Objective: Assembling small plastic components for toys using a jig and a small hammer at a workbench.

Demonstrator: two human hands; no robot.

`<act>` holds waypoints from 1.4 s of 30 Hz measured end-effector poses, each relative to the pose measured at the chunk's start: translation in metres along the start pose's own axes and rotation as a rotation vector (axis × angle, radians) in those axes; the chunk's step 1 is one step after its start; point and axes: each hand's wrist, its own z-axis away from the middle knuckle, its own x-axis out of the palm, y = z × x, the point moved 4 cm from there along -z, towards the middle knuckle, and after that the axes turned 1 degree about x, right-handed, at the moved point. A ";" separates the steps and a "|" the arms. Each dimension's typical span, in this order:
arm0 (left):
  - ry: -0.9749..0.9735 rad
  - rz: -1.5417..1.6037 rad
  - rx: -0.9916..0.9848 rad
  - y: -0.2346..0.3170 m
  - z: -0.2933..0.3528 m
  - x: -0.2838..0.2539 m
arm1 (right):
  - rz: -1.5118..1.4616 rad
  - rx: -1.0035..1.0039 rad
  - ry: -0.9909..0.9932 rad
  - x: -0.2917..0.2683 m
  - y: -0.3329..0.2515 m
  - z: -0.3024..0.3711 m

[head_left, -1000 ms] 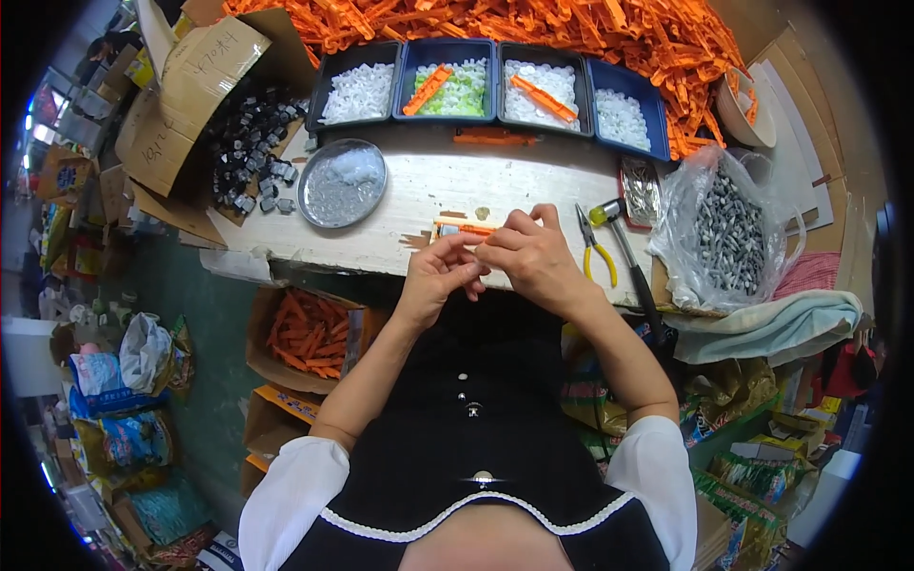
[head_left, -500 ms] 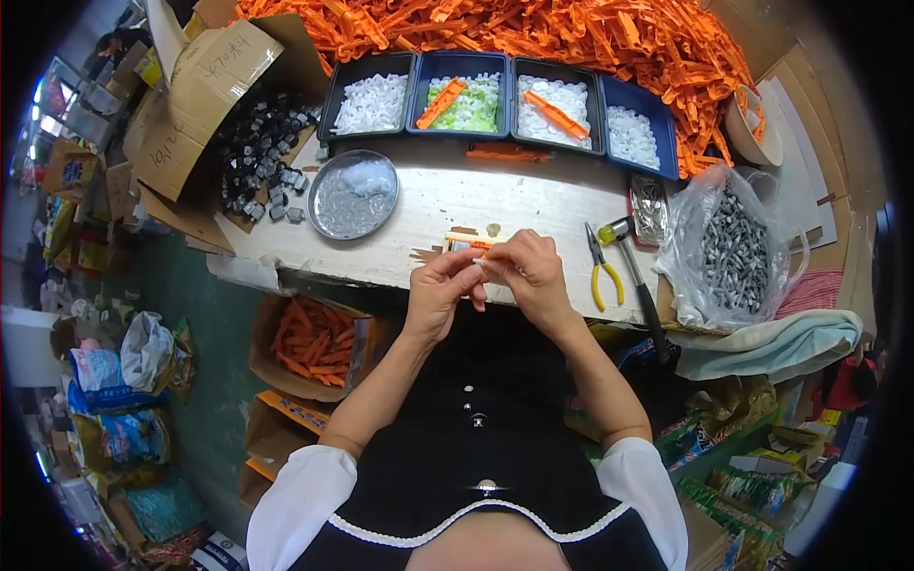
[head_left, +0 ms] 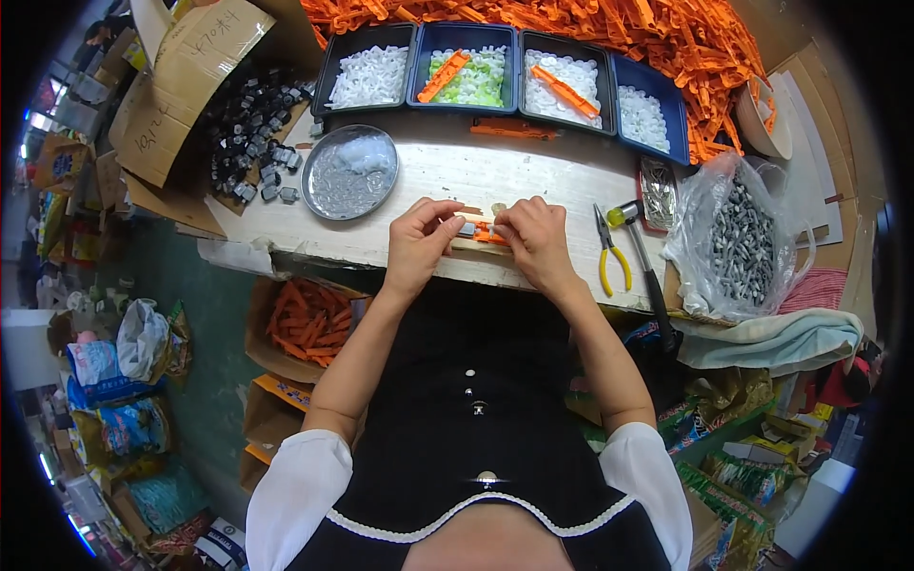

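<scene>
At the front edge of the worktable, an orange plastic part [head_left: 484, 234] with a grey block at its left end lies on a small wooden strip between my hands. My left hand [head_left: 417, 246] is closed, thumb and fingers pinching at the grey end. My right hand [head_left: 535, 238] bends over the orange body from the right, its fingertips pressed together. A small white piece shows at those fingertips, partly hidden by them. Just behind the hands is a small round, dull yellowish thing [head_left: 498, 208].
Trays of small white and green pieces [head_left: 371, 78] line the back, before a heap of orange parts [head_left: 657, 57]. A round metal dish [head_left: 350, 195] stands left, near black and grey blocks [head_left: 249, 133]. Pliers [head_left: 612, 257], a hammer [head_left: 651, 276] and a bag of metal pieces [head_left: 738, 238] lie right.
My hands have moved apart and slightly forward. Earlier their fingertips met around a small white piece above the table edge; now they are down at the orange part.
</scene>
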 end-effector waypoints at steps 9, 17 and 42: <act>-0.131 -0.495 0.147 0.003 -0.011 0.009 | 0.294 -0.151 -0.099 0.015 -0.007 -0.003; -0.277 -0.609 0.059 0.004 -0.023 0.013 | 0.325 -0.149 -0.043 0.012 -0.006 0.000; -0.442 -1.009 0.246 0.051 -0.131 0.075 | -0.178 0.262 0.179 -0.046 0.063 0.038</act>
